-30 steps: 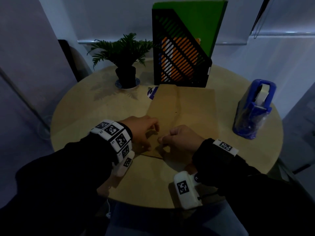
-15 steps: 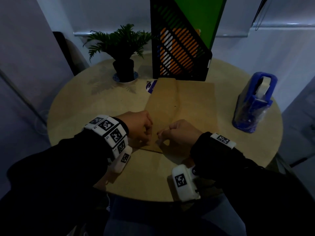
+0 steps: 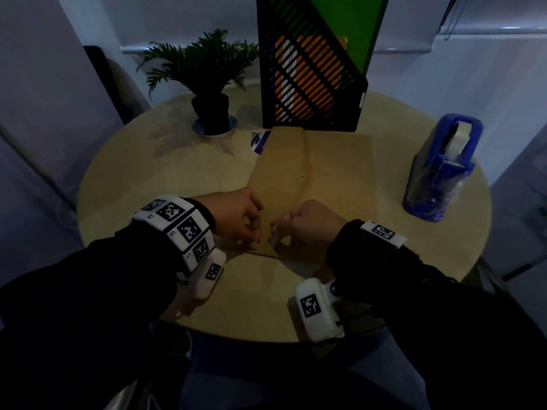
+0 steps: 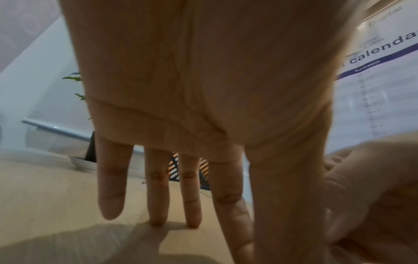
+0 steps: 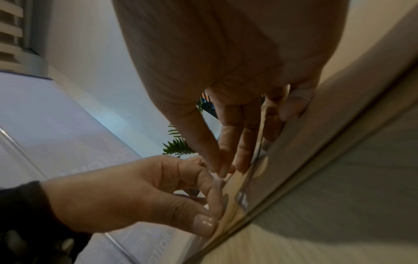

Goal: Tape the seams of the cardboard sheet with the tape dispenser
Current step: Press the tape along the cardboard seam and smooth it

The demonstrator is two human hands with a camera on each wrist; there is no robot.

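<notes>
Smoothing tape at the near seam end, most of the seam bare.
Left hand [image 3: 236, 216] flat-fingered on cardboard [image 3: 313, 179] mid-worktop [image 3: 124, 179]; right hand [image 3: 307, 223] curled, seemingly pinching clear tape at near edge; dispenser [image 3: 441, 170] standing unused far right; far seam left to tape.

Premises: office or meeting corner. Evidence: small round wooden table [image 3: 124, 179]; slatted black file holder [image 3: 310, 78] with folders at 12 o'clock; potted plant [image 3: 207, 75] at 11 o'clock; blue tape dispenser [image 3: 441, 170] at 2 o'clock; printed calendar [image 4: 380, 75] on the wall.
</notes>
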